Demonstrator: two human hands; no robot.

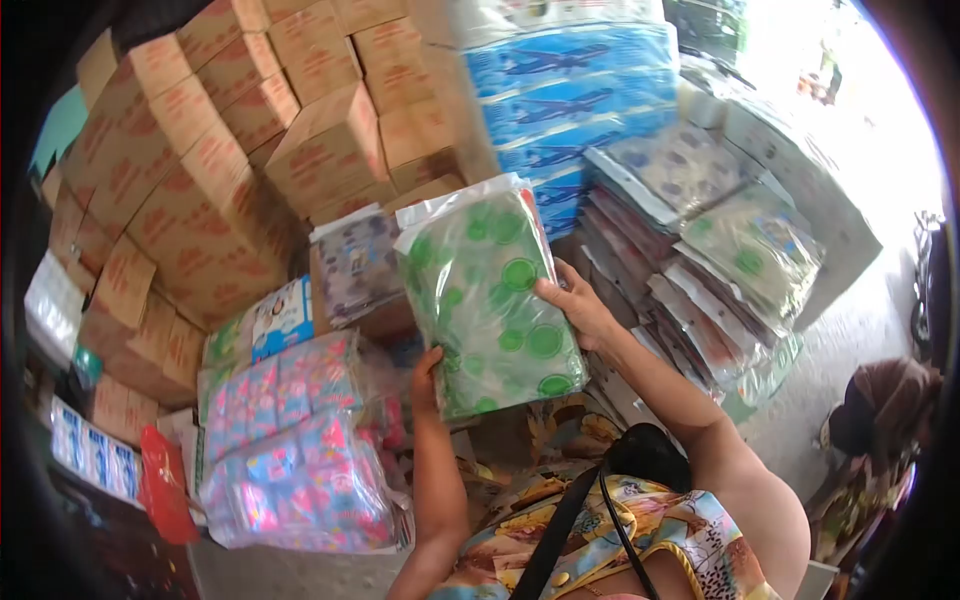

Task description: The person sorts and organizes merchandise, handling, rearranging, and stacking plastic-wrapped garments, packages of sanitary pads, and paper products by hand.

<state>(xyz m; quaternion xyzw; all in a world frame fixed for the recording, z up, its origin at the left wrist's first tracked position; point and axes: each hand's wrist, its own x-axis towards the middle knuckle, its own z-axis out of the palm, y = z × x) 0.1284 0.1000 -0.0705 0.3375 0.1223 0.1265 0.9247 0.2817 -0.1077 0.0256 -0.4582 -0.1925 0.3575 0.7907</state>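
Both hands hold a flat clear plastic packet [478, 335] with green round spots and a pale strip along its top. It is slightly tilted in front of my body. My left hand [427, 378] grips its lower left edge, its fingers mostly hidden behind. On the right edge, my right hand [577, 305] has its thumb on the front face and its other fingers at the side and behind. Close by on the left lies a purple-spotted packet [360, 262]. To the right stand piles of similar packets, topped by a yellowish one with green spots [750, 255].
Stacked cardboard boxes [200, 190] fill the back left. Blue packs with an airplane picture [560, 100] rise behind the packet. Wrapped pink and blue bundles [300, 485] lie at lower left, beside a red plastic bag [167, 490]. Dark brown cloth [890, 400] sits far right.
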